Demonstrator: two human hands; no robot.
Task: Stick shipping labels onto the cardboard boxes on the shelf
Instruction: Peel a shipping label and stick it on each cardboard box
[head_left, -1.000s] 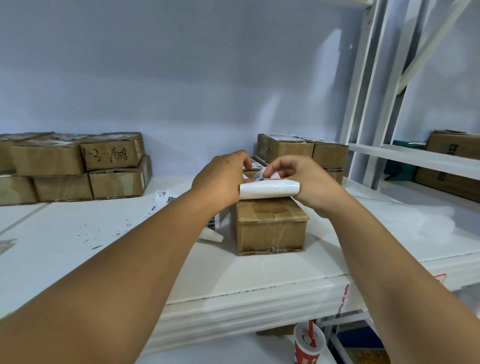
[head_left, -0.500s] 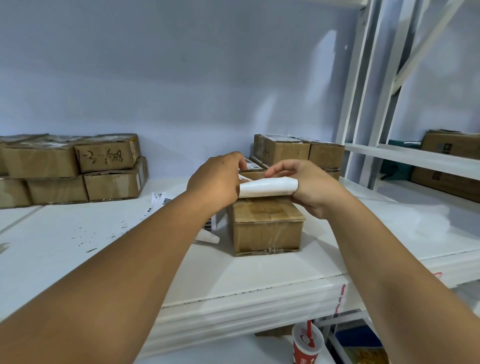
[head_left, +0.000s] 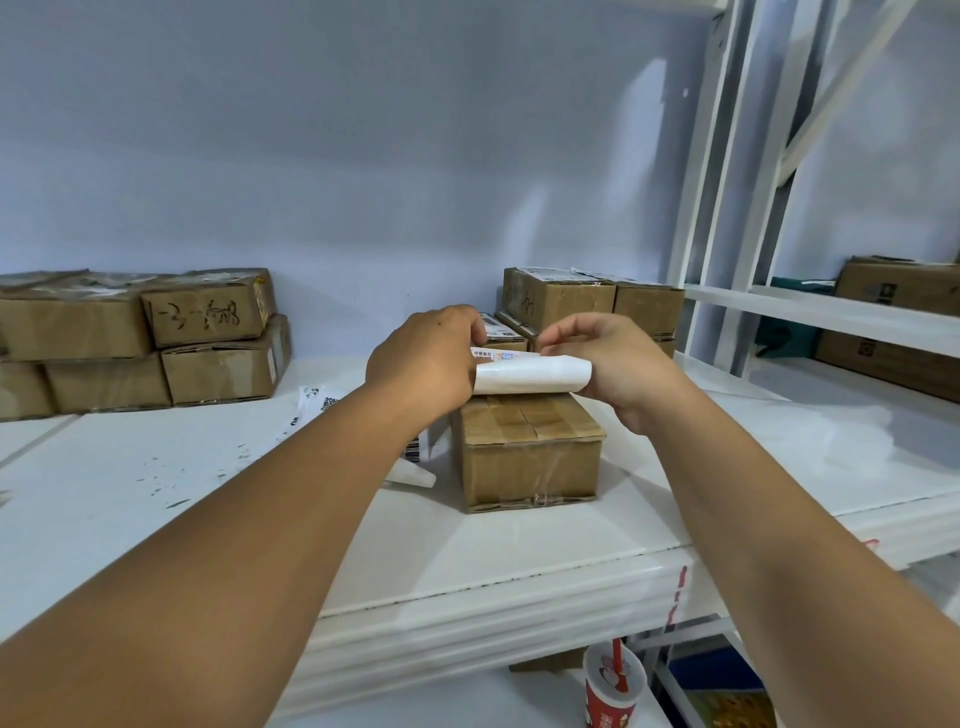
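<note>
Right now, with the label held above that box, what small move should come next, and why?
Probably peel the curled white flap away. The left hand and right hand both pinch the label, which is curled and not yet flat, just above the box, whose taped top is bare.

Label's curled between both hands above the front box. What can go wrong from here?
1. The label, curled over between the left hand and right hand, may fold onto itself or land creased.
2. The box top shows uneven tape strips, so the label may bubble over them.
3. Loose labels lie on the shelf beside the left forearm, which may sweep them off.
</note>
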